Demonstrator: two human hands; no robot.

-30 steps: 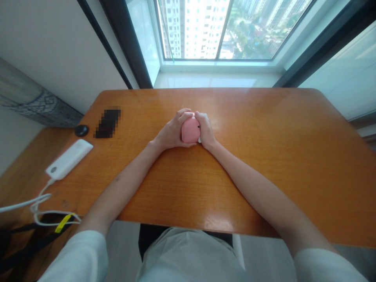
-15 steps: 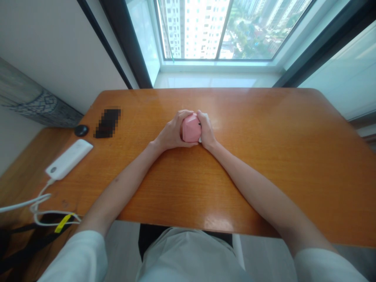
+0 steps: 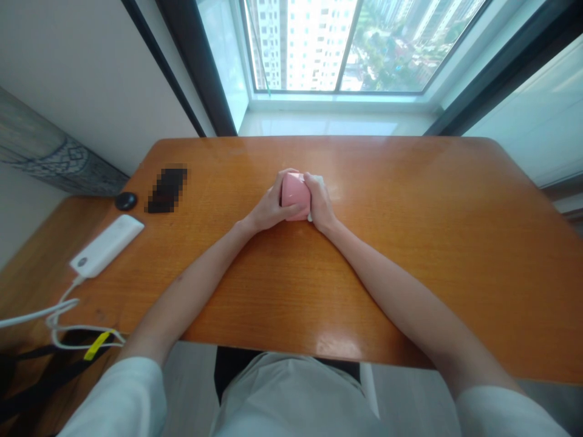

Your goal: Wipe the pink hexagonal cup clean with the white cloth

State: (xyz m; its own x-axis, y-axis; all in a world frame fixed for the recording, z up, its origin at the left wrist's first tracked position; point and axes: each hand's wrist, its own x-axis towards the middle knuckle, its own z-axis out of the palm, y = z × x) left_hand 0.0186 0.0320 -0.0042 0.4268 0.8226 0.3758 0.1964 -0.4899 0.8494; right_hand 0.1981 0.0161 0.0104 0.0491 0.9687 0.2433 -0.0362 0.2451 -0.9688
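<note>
Near the middle of the table, a small pink object (image 3: pixel 295 189) with flat, angled faces sits between my two hands. A bit of white shows along its right side; its exact kind is not clear. My left hand (image 3: pixel 269 209) is closed round its left side, the thumb lying across its near face and the fingers curled behind. From the right, my right hand (image 3: pixel 322 207) grips the object, its thumb pressed to the upper right edge. My palms and fingers cover much of it.
On the left of the wooden table (image 3: pixel 410 255) lie a white power bank (image 3: pixel 108 246) with a white cable (image 3: pixel 55 321), a round black object (image 3: pixel 126 201) and a pixelated dark item (image 3: pixel 166 190). A window (image 3: pixel 337 103) stands behind the table.
The pink object has turned, showing a different outline. My left thumb has moved up from below onto its near face. My right hand stays almost in place.
</note>
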